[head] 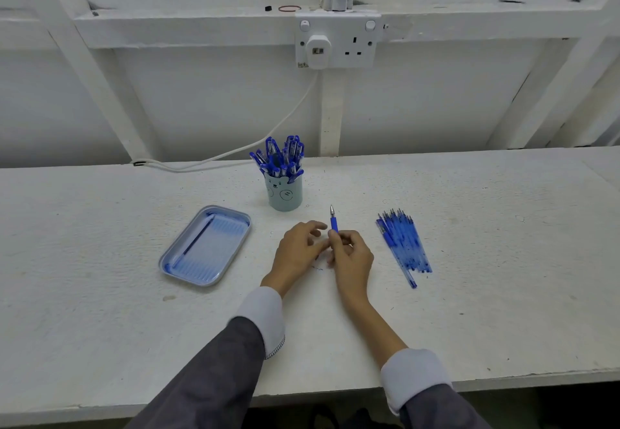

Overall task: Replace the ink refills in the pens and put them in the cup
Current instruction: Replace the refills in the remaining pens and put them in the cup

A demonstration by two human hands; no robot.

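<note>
Right hand: the right hand [352,254] has the pen, fingers curled round the lower barrel and thumb and forefinger pinching it just under the blue grip.
Pen: the pen [334,222] sits above the counter in the middle of the scene, between the cup and the person. It's close to upright, leaning away, with the silver tip on top pointing at the wall.
Left hand: the left hand [298,250] is right alongside, its fingers loosely bent and spread, the thumb reaching across to meet the right hand's fingers. Whether it has any hold on the pen, I can't tell; the barrel is hidden where the two hands meet.
Cup: the pale blue cup [285,195] with a bear face stands just beyond the hands, packed with blue pens [278,156] fanning out of the top.
Refills: a loose pile of blue refills [402,244] lies on the counter to the right of the hands, tips pointing away, near but not touching them.
Tray: a grey-rimmed tray [201,282] lies to the left at an angle, with one thin dark refill [198,240] along its left side.
Counter: the white counter [503,260] is speckled and scuffed.
Wall: a double socket [355,42] holds a white plug [318,51], and its cable [285,123] drops to the counter behind the cup.
Sleeves: both are dark grey with white cuffs.
</note>
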